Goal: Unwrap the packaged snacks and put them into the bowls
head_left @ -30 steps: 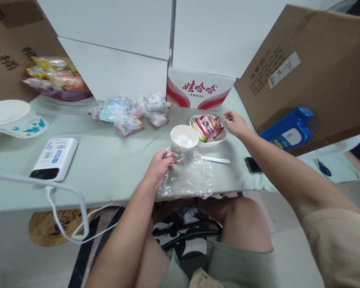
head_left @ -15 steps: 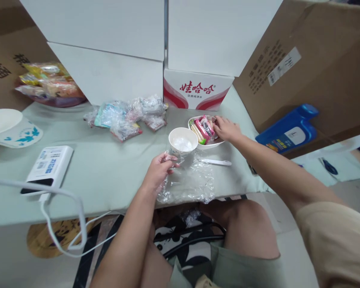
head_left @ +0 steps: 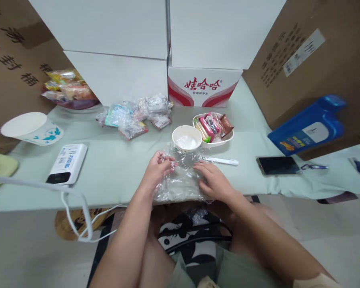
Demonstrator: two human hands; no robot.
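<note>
- The left hand (head_left: 157,170) is pinching the rumpled edge of a clear plastic film (head_left: 181,184) between thumb and curled fingers; the film is lying thin, glossy and creased along the near edge of the surface (head_left: 108,160)
- The right hand (head_left: 214,182) is resting on the film's other side, palm down, fingers loosely extended and slightly apart; it is gripping nothing that shows
- A round, smooth-walled white cup (head_left: 177,135) is standing just beyond the film, between the hands; something whitish and translucent is lying inside, too unclear to name
- An oval white dish (head_left: 219,143) is sitting just beside the cup, holding slim snacks (head_left: 208,127) in shiny pink, green and brown wrappers
- A slender white plastic tool (head_left: 223,161) is lying flat beyond the right hand
- Crinkly, film-wrapped packets (head_left: 135,116) are heaping up farther left; a flat-sided white carton (head_left: 204,90) with curving red bands is standing behind the dish
</note>
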